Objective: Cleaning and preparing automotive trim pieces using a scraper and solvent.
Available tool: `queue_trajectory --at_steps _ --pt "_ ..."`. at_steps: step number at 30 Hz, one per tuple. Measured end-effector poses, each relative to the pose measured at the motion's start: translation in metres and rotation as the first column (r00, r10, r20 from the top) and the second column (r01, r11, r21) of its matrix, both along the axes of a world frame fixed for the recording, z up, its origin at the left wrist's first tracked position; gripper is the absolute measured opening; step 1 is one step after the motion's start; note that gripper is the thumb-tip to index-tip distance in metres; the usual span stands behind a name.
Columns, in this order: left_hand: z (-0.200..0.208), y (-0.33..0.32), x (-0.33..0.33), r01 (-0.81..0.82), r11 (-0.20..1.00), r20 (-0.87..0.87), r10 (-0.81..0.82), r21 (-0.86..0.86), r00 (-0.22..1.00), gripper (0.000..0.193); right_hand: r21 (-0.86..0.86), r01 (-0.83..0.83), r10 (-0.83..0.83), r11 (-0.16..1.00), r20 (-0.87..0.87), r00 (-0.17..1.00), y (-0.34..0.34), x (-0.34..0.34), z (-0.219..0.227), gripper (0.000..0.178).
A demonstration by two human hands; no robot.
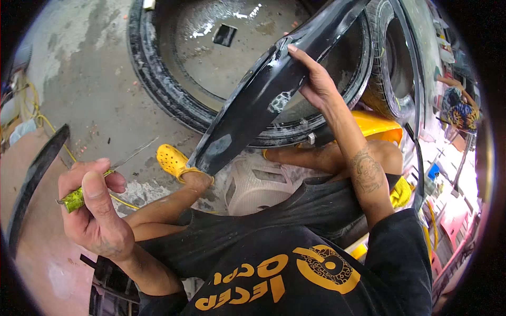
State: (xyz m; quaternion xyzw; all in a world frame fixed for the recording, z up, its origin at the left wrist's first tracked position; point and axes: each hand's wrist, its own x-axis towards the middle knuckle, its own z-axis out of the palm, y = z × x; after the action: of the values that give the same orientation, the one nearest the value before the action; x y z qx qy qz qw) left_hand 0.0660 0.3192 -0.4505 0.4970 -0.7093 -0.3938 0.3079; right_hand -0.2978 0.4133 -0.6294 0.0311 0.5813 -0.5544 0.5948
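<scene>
A long, curved black panel [237,118] slants across the middle, its near end low by my yellow clog. My right hand [319,84] grips it around the edge, thumb on top, close to a whitish, rough patch on that edge. Another pale patch marks its face below my fingers. Raised at the left, my left hand [95,210] pinches a thin tool with a green handle [75,200]. A fine, wire-like shaft points from it toward the panel, apart from it. The exact kind of tool cannot be made out.
A large tyre [145,73] lies on the wet concrete under the panel, with a second tyre [377,95] at its right. Another black curved strip [31,181] lies on a board at the left. A pale plastic stool [258,187] stands between my legs. Another person [461,108] is far right.
</scene>
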Motion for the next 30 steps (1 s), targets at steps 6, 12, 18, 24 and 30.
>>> queue_trajectory --at_steps 6,12,18,24,30 --pt "0.024 0.042 -0.007 -0.044 0.992 -0.093 0.033 -0.116 0.995 0.020 -0.168 -0.016 0.012 0.986 -0.025 1.000 -0.004 -0.007 -0.007 0.034" --pt "0.039 0.074 -0.009 -0.054 0.990 -0.281 0.015 -0.131 0.959 0.016 -0.423 -0.091 -0.006 0.902 -0.222 0.975 -0.006 -0.009 0.045 0.041" --pt "0.052 0.119 0.004 0.007 0.988 -0.015 -0.010 -0.154 1.000 0.018 -0.636 -0.294 -0.083 0.713 -0.493 0.866 0.002 0.017 0.124 0.043" --pt "0.014 0.159 -0.008 0.148 0.977 0.117 -0.131 -0.152 0.984 0.020 -0.600 -0.345 -0.168 0.722 -0.636 0.753 0.021 0.025 0.143 0.034" --pt "-0.040 0.161 -0.022 0.240 0.963 0.123 -0.226 -0.118 0.966 0.016 -0.496 -0.361 -0.265 0.790 -0.807 0.528 0.050 0.018 0.155 0.032"
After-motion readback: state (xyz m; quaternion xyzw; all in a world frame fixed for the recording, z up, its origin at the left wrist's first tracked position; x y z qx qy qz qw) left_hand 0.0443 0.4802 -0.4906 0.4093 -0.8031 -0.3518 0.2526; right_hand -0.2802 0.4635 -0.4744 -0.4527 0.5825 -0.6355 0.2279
